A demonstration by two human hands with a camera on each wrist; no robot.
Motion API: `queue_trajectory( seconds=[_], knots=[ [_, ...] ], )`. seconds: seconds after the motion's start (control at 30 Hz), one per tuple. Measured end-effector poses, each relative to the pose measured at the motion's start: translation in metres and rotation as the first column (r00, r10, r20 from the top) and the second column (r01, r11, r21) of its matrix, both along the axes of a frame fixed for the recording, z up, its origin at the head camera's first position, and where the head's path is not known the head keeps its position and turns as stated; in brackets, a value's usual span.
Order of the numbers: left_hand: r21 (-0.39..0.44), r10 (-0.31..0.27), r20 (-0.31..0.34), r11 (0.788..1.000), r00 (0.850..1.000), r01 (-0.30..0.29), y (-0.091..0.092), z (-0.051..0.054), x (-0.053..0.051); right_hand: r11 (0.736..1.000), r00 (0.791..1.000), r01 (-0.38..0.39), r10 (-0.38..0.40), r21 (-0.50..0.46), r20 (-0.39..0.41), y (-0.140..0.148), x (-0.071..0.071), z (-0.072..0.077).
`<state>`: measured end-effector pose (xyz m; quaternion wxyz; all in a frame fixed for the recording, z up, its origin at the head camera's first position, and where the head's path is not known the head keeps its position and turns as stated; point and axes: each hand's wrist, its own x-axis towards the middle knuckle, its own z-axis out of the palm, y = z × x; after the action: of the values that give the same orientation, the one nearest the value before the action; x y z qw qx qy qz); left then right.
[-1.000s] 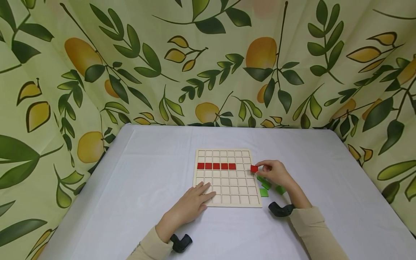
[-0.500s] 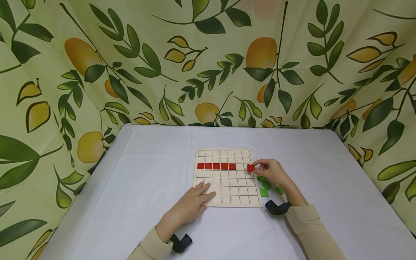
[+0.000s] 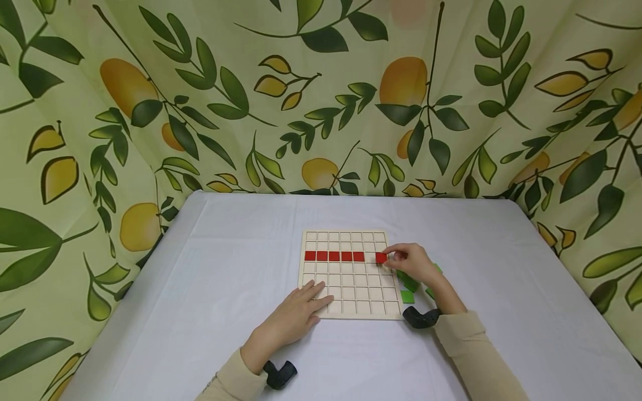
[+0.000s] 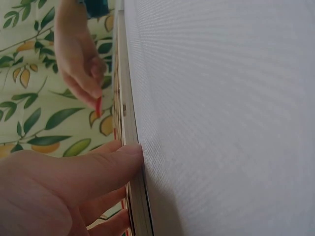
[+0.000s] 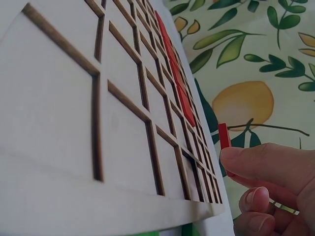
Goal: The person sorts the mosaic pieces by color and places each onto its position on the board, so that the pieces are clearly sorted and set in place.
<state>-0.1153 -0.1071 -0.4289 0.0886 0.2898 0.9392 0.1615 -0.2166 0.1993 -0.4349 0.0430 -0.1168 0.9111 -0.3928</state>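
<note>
A wooden grid board (image 3: pixel 346 309) lies on the white table, with a row of several red tiles (image 3: pixel 334 256) in its third row from the far edge. My right hand (image 3: pixel 413 263) pinches one red tile (image 3: pixel 381 258) between thumb and finger over the right end of that row; in the right wrist view this tile (image 5: pixel 224 136) stands off the board's surface. My left hand (image 3: pixel 293 314) rests with spread fingers on the near left part of the board. In the left wrist view the left thumb (image 4: pixel 106 169) lies against the board's edge (image 4: pixel 129 113).
Several green tiles (image 3: pixel 408 297) lie on the table beside the board's right edge, partly under the right hand and wrist. A black device is on each wrist, one on the left (image 3: pixel 280 375) and one on the right (image 3: pixel 421 317). A patterned curtain (image 3: pixel 321 111) stands behind the table.
My right hand has moved left with the red tile, from the board's right edge to over the end of the red row. The left hand has stayed in place.
</note>
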Motion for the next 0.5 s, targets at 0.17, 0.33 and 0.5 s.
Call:
queue_trajectory(
  seconds=[0.17,0.33,0.5],
  knots=[
    [-0.009,-0.004,-0.005,1.0,1.0,0.004,0.0,-0.0015,-0.0015,1.0,1.0,0.009,-0.009,-0.004,0.025,-0.0043,-0.0022,-0.0012],
    [-0.011,-0.006,-0.011,1.0,1.0,0.006,0.0,-0.0018,-0.0023,1.0,1.0,0.004,-0.003,-0.013,0.021,-0.0072,-0.0045,-0.0025],
    [0.002,-0.005,-0.002,1.0,1.0,0.005,0.0,-0.0011,-0.0018,1.0,1.0,0.003,-0.003,-0.005,0.015,-0.0095,-0.0059,-0.005]
  ],
)
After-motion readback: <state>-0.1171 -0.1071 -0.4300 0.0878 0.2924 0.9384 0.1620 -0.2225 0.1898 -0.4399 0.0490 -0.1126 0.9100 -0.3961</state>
